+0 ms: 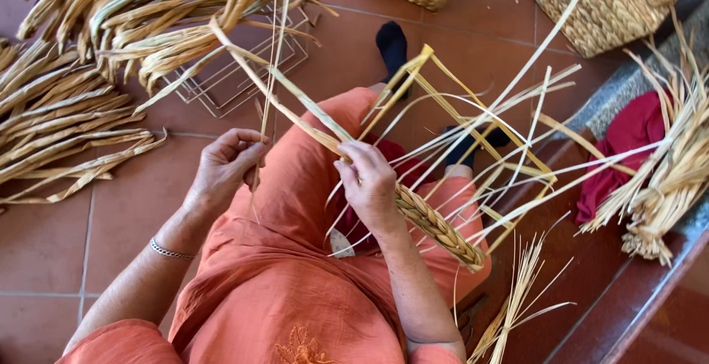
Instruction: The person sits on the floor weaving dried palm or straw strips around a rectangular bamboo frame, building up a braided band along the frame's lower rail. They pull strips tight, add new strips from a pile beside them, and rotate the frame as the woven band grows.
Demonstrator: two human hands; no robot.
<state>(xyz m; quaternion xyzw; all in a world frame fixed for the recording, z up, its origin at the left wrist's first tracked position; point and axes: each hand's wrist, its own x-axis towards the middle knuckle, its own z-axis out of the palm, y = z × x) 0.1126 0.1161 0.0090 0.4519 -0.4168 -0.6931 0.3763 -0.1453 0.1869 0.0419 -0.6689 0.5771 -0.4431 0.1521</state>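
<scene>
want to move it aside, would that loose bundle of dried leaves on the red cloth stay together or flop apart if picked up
The bundle would probably sag and shed: its strands splay loose at both ends. Likely light, since the leaves look thin and dry. Possibly brittle.

The braid [436,224] is golden straw-yellow with a plaited, herringbone-like pattern. The loose strips [487,135] fanning from it are pale cream to yellow. The dress [295,290] is plain orange with a small embroidered motif in the same orange. The floor [52,238] is terracotta-red tile with pale grout lines. The bundles of leaves [66,113] are tan and olive-beige. The baskets [591,2] are woven straw-brown. The cloth [628,142] is deep crimson. The sock [391,46] is dark navy. The bracelet [170,252] is silver.
</scene>
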